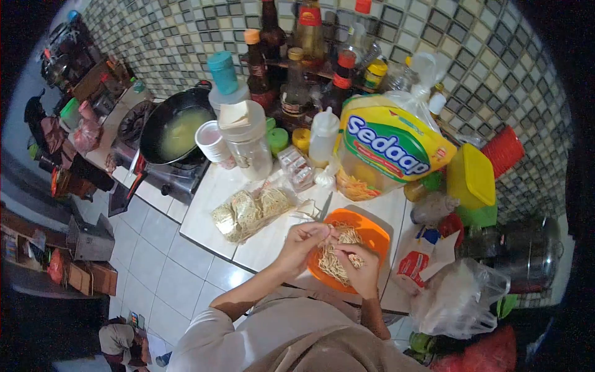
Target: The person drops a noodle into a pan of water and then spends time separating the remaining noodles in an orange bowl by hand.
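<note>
Head view, left to right: a wok (176,127) of pale liquid sits on the stove, then a clear bag of noodle blocks (248,212) lies on the white counter (204,211). The left hand (302,243) pinches a clump of dry noodles (336,257), its grip pressed together on the strands. The right hand (362,266) closes on the same clump over the orange plate (365,239). To do this well, I judge, keep the breaking low over the plate so fragments land inside it.

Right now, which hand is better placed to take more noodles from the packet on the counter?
Probably left: the left hand is on the packet's side, while the right hand holds noodles over the orange bowl.
</note>
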The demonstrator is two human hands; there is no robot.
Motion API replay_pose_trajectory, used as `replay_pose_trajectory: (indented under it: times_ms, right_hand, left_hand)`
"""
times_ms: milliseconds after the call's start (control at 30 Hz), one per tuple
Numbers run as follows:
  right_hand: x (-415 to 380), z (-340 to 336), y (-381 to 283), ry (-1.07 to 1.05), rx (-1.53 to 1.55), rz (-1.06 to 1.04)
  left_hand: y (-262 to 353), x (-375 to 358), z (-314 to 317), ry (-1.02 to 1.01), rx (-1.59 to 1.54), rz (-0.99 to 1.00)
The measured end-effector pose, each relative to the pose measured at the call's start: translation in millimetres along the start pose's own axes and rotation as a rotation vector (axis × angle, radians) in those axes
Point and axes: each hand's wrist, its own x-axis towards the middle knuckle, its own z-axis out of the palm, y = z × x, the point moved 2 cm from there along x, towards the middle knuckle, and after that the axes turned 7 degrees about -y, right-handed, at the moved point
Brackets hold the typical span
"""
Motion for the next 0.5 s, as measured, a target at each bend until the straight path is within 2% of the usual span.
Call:
replay_pose_trajectory:
  times_ms: [33, 100, 167, 200, 267, 333, 433, 500]
  right_hand:
    - [0.3, -2.7, 4.2, 0.013, 0.002, -0.011]
    - [-0.4, -8.1, 6.3, 0.043, 0.007, -0.016]
    - [1.7, -14.6, 3.1, 0.1, 0.01, -0.003]
    - [2.4, -18.3, 6.5, 0.1, 0.012, -0.012]
    - [2.0, -26.6, 16.2, 0.115, -0.018, -0.025]
    - [1.1, -30.4, 13.6, 0.124, -0.037, -0.015]
    - [0.8, -30.9, 12.3, 0.116, -0.068, -0.007]
    - [0.3, -30.7, 15.1, 0.105, -0.082, -0.01]
  left_hand:
    - [15.5, 0.7, -4.1, 0.047, 0.193, 0.05]
    - [43.4, 3.1, -39.1, 0.191, 0.625, 0.28]
    - [88.0, -4.2, -64.9, 0.376, 0.825, 0.518]
    - [115.2, -13.2, -70.7, 0.521, 1.023, 0.575]
    - [155.2, -16.7, -109.6, 0.62, 1.209, 0.868]
    - [191.0, -15.8, -159.0, 0.789, 1.175, 0.869]
    - [242.9, -8.1, -236.2, 0.867, 1.352, 0.899]
    - [265.3, -3.6, -264.9, 1.132, 1.485, 0.663]
